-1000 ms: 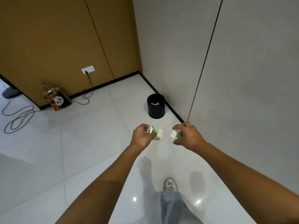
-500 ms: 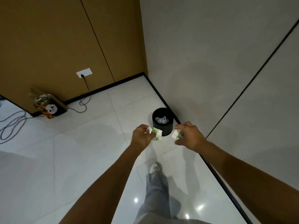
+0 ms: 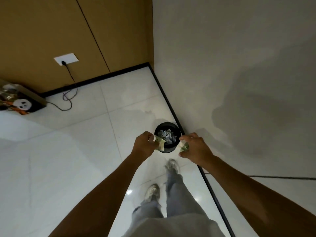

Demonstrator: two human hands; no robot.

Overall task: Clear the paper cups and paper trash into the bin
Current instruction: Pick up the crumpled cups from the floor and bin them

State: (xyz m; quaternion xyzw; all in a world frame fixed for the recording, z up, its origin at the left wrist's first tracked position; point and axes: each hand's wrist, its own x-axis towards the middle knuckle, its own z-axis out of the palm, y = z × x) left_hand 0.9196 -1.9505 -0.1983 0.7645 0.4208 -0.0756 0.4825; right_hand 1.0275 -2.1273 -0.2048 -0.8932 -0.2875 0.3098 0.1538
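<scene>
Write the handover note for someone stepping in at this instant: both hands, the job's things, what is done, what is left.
Left hand grips a crumpled green-and-white paper cup.
Right hand grips another crumpled cup.
Black bin stands on the floor by the wall, between the two hands in this view.
Done: paper trash already lies in the bin.
Left: let go of both cups over the bin.

White wall socket (image 3: 66, 59) on brown panelled wall (image 3: 42, 31), black cable (image 3: 69, 93) trailing to white tiled floor (image 3: 59, 159). Panda-printed bag (image 3: 20, 101) against the wall's foot at far left. Grey wall (image 3: 230, 57) at right.
</scene>
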